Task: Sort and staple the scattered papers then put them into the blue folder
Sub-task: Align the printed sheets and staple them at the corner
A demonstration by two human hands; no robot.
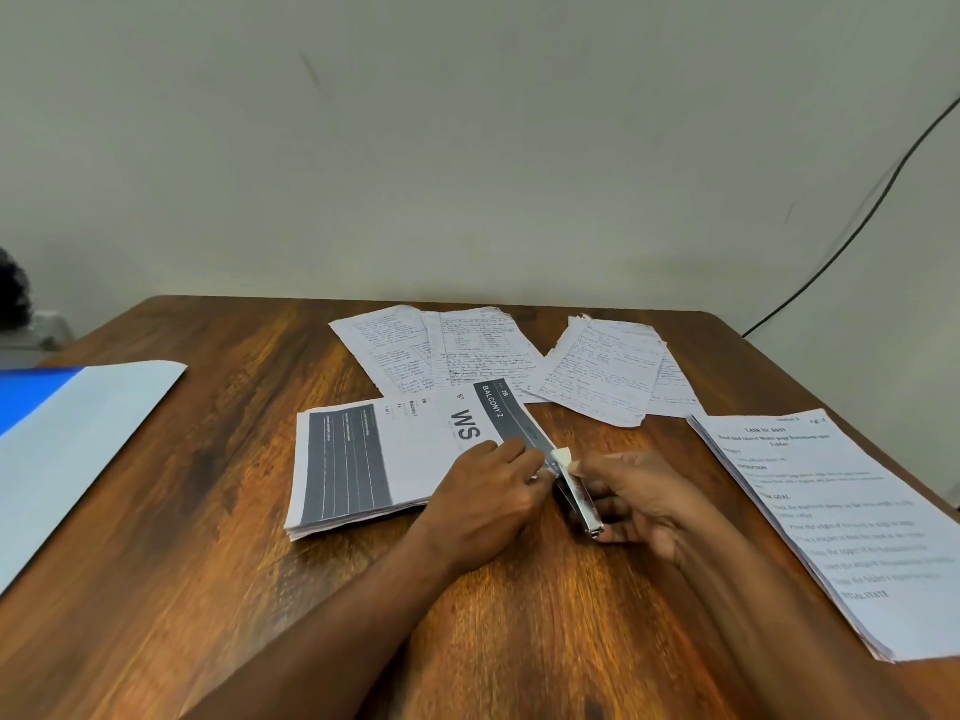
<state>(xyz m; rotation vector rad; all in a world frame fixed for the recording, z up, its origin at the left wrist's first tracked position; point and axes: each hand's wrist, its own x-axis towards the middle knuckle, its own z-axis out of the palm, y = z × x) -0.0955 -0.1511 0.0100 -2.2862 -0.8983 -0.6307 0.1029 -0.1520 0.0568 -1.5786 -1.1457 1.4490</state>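
Observation:
A stack of printed pages with dark grey blocks (384,454) lies in the middle of the wooden table (218,459). My left hand (488,501) presses down on the stack's near right corner. My right hand (639,501) grips a silver stapler (576,496), whose front end sits at that same corner. Handwritten sheets lie scattered behind in two groups (441,350) (608,371). A stack of typed pages (841,522) lies at the right. The blue folder (31,397) lies at the far left, under a pale sheet (72,449).
The table's far edge meets a plain wall. A black cable (852,231) runs down the wall at the right. A dark blurred object (13,288) sits beyond the table's left corner. Bare wood shows between the folder and the middle stack.

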